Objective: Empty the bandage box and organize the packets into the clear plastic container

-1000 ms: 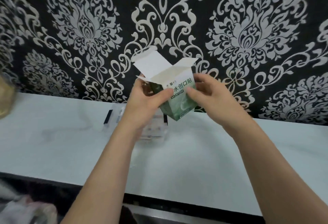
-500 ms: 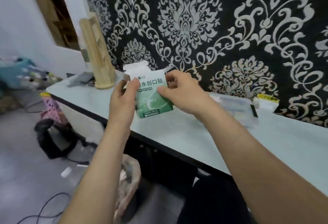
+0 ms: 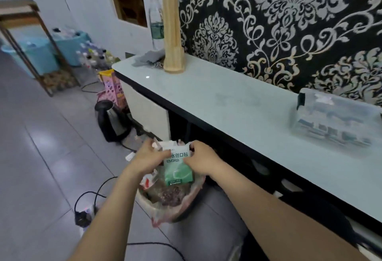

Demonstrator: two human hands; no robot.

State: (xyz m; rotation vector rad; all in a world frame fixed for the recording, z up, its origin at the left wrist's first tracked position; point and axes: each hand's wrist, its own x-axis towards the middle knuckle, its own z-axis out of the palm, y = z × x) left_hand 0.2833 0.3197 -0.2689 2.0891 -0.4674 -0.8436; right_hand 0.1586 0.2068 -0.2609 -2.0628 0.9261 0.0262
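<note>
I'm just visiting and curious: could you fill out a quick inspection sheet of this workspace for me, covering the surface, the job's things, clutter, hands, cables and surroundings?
Surface: pale counter along a patterned wall, mostly bare.
Job's things: green bandage box held over a lined waste bin on the floor; clear plastic container on the counter at right, lid on, packets visible inside.
Clutter: tall beige ornament, grey cloth and bottle at the counter's far end.
Hands: left hand and right hand both grip the box.
Cables: black cords and a power strip on the floor.
Surroundings: kettle, pink basket, blue tubs, wooden rack.
</note>
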